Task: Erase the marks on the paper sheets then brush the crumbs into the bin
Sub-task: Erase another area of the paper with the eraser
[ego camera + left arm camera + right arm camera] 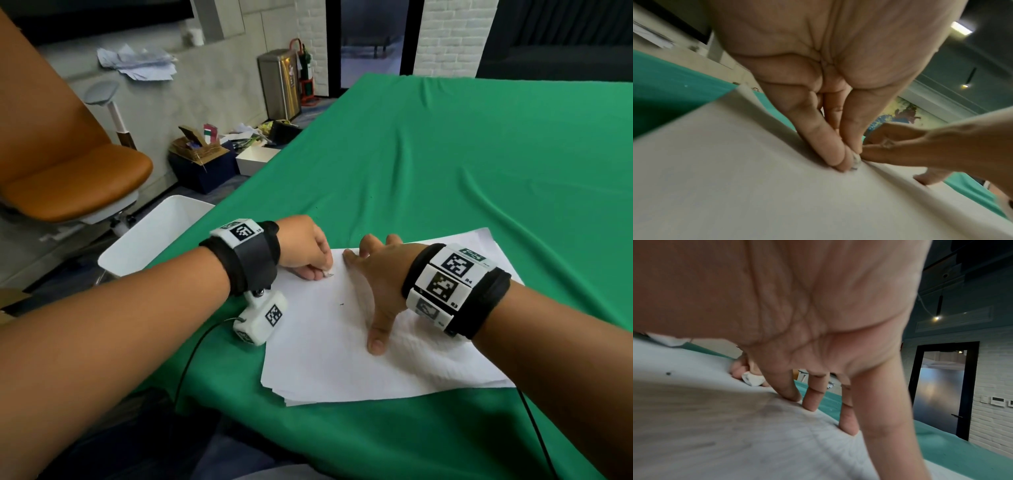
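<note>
A stack of white paper sheets (342, 349) lies on the green cloth at the table's near edge. My left hand (308, 253) pinches a small white eraser (328, 273) and presses it onto the top sheet's far left corner; the eraser (856, 160) shows between the fingertips in the left wrist view and again, as the eraser (753, 378), in the right wrist view. My right hand (380, 274) lies spread on the paper (735, 426) with straight fingers, holding it flat. A small dark speck (341, 304) sits mid-sheet. A white bin (150, 236) stands on the floor beside the table's left edge.
The green-covered table (462, 154) stretches far and right. An orange chair (68, 171) stands at the left, with boxes of clutter (205, 154) and a steel bin (279, 84) on the floor beyond. Black cables hang over the table's front edge.
</note>
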Demonstrator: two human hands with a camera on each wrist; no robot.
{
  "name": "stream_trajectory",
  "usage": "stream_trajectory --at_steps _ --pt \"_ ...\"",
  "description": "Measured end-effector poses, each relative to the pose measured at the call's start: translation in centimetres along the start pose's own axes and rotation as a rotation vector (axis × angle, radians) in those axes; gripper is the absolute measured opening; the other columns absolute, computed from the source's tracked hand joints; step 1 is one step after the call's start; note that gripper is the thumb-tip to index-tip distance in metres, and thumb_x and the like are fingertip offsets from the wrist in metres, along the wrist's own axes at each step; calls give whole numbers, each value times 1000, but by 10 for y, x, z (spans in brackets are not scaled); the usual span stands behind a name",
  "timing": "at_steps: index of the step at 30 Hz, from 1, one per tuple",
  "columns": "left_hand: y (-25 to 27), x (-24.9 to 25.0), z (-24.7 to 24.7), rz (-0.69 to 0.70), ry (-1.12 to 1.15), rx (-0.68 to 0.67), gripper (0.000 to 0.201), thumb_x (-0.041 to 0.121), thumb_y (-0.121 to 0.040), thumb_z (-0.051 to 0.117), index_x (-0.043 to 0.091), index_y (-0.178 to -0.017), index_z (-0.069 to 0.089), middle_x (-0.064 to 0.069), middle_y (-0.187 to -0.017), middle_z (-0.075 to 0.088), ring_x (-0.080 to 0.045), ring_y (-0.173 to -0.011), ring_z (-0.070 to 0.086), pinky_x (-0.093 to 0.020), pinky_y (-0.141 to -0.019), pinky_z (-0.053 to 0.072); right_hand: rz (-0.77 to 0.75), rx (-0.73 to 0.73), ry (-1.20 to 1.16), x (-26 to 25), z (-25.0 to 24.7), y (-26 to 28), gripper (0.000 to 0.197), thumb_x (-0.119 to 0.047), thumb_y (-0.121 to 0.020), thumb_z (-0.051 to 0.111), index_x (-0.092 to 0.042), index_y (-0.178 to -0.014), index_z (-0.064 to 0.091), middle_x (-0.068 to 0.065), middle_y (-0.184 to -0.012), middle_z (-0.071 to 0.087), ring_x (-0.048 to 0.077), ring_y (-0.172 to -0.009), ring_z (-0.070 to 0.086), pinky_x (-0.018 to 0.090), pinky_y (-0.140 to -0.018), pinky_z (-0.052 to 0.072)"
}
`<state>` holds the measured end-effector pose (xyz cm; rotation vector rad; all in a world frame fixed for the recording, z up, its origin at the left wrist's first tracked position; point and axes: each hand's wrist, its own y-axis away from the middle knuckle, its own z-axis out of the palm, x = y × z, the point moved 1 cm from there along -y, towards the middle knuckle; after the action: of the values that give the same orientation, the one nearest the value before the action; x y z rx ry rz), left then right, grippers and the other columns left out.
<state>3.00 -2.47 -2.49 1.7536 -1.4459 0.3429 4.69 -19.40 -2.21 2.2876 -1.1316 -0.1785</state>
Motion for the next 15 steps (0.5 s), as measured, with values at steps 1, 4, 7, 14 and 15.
stream_trajectory --at_steps 1,4,7,14,15 --pt "0 0 0 6 10 13 9 1 -89 71 6 -82 76 -17 -85 77 -24 -81 75 -46 -89 61 3 -4 0 0 0 0 164 -79 -27 90 -35 -161 7 -5 -143 29 34 -127 37 60 -92 51" --pt "16 -1 11 72 -12 -49 5 0 -88 71 1 -85 75 -21 -87 77 -23 -73 73 -47 -85 63 9 3 4 -1 -1 2 162 -76 -31 92 -34 -162 6 -4 -143 29 34 -127 37 60 -93 51" --pt "46 -4 29 105 -78 -240 5 3 -89 73 3 -93 76 -10 -80 77 -18 -73 74 -33 -76 64 8 2 7 -1 -3 2 165 -77 -29 92 -31 -162 6 -3 -142 29 35 -125 37 58 -92 52" --pt "67 -23 2 166 -342 161 16 17 -94 62 28 -101 69 13 -81 68 -4 -76 67 -31 -84 57 3 -7 10 -1 -2 4 162 -80 -30 90 -31 -161 8 -4 -146 27 32 -128 37 59 -94 52" --pt "75 -27 -2 189 -344 191 19 20 -97 60 32 -109 67 15 -88 65 0 -81 64 -29 -87 53 1 -1 7 -1 -2 4 162 -80 -30 89 -30 -161 9 -4 -145 28 32 -127 37 59 -93 52"
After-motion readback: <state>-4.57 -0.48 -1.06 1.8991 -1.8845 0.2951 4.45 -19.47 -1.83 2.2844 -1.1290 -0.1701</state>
